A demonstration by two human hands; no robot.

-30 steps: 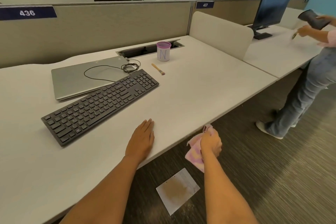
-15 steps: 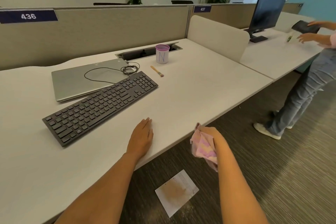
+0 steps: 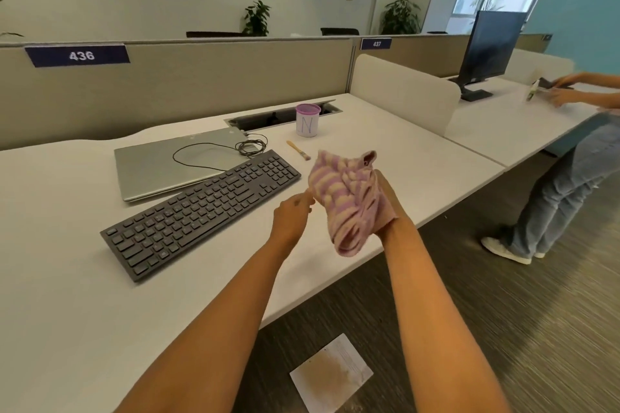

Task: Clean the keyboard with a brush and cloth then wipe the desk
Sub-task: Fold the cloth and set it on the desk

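Cloth [image 3: 349,201] now lifted above the counter [image 3: 402,157]; 1 s ago it was held low, past the counter's front edge, over the floor. Left hand [image 3: 292,218] was lying flat on the counter then; now it's raised off it and brought to the cloth's left edge. That edge appears to be pinched betw. thumb & fingertips, tho some blur there. Right hand [image 3: 385,194] is mostly hidden behind the cloth, w/ fingers wrapped round the bunched fabric, so the cloth is gripped from the right side. Cloth is crumpled, hanging in folds, not touching the counter.

Keyboard [image 3: 201,211] is laid diagonally on the counter, left of both hands, untouched. Brush [image 3: 298,150] is left lying on the counter betw. the keyboard's far corner and the purple-rimmed cup [image 3: 307,120], held by nobody. Closed laptop [image 3: 167,164] is just behind the keyboard, w/ a thin cable [image 3: 214,151] looped on its lid. Sheet of paper [image 3: 330,372] w/ brownish dust on it is seen on the floor below the counter edge.

Judged: the cloth is being re-gathered or spread w/ both hands ahead of a wiping pass. Whether keyboard or counter gets wiped first can't be told. Brush being set aside suggests brushing is prob. done
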